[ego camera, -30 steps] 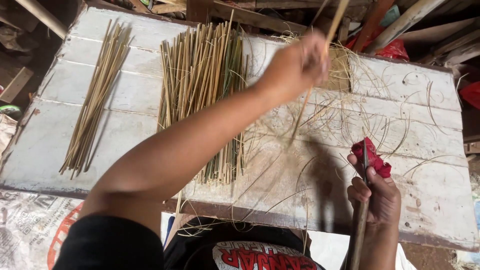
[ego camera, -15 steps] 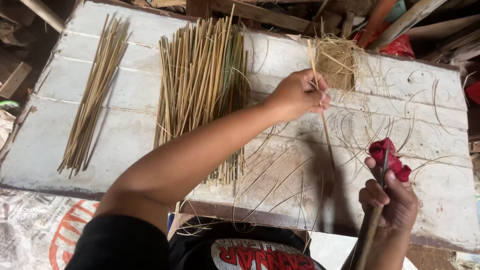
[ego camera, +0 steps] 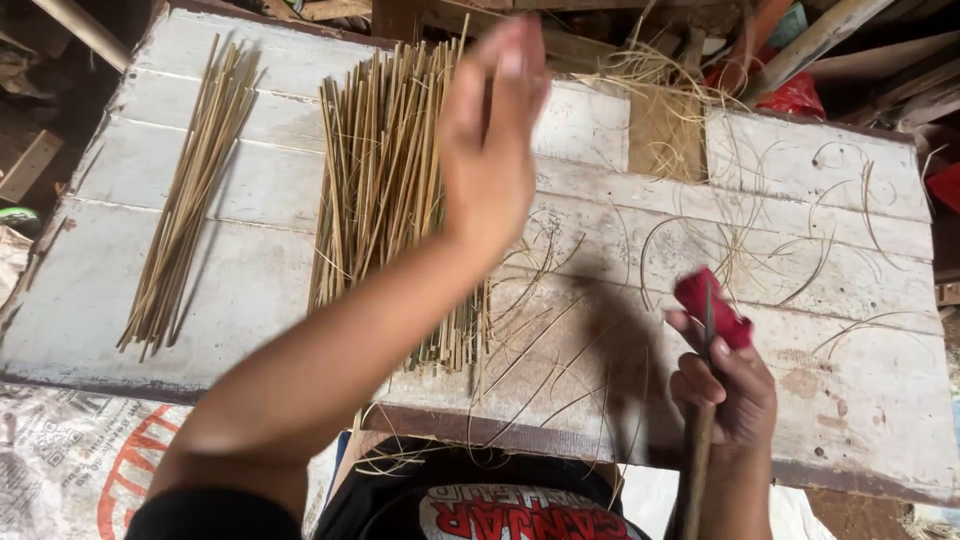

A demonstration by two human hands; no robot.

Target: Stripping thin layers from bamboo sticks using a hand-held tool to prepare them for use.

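Note:
My left hand (ego camera: 490, 140) is stretched out over the middle pile of thin bamboo sticks (ego camera: 385, 190), fingers extended and blurred, with nothing clearly in it. My forearm crosses the lower part of that pile. My right hand (ego camera: 730, 390) is at the near right of the white plank board (ego camera: 830, 260). It grips a knife-like tool (ego camera: 708, 305) upright; the tool's top is wrapped in red cloth and its wooden handle points down towards me. Curled bamboo shavings (ego camera: 560, 330) lie between the two hands.
A second, narrower bundle of sticks (ego camera: 185, 200) lies on the board's left part. A heap of fine shavings (ego camera: 660, 120) sits at the far middle. Wood scraps and a red bag (ego camera: 795, 95) lie beyond the board; a printed sack (ego camera: 60, 460) lies at lower left.
My left hand moved left from the shavings heap to above the middle stick pile; the thin strip it held is no longer seen in it. My right hand stayed put with the tool.

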